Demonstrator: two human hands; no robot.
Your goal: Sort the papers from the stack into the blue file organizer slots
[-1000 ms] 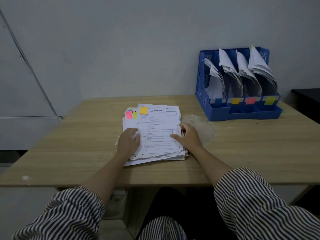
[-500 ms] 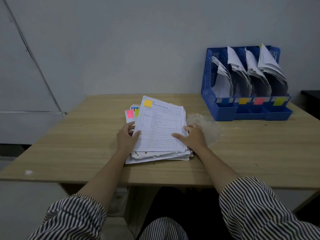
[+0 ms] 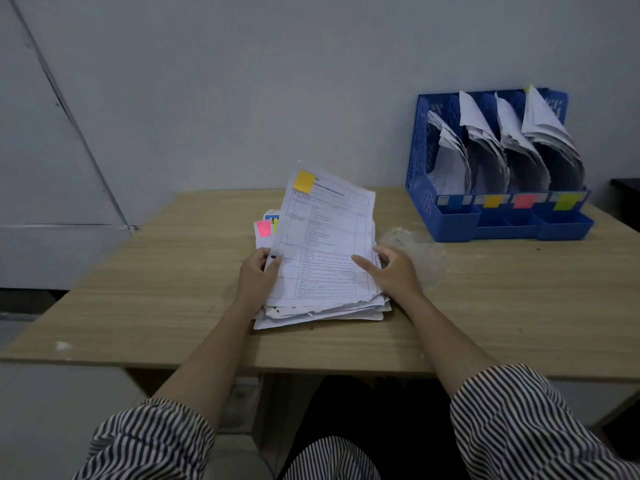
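Two hands lift the top paper off a stack on a wooden table.

The left hand [image 3: 257, 279] pinches the left edge of the top sheet [image 3: 325, 237], which has an orange sticky note [image 3: 304, 180] and tilts up at its far end. The right hand [image 3: 391, 273] curls round the sheet's right edge, thumb on top. The paper stack [image 3: 318, 311] lies under it on the table [image 3: 502, 306]. Far right, by the wall, stands the blue file organizer [image 3: 450, 216], its four slots holding papers.
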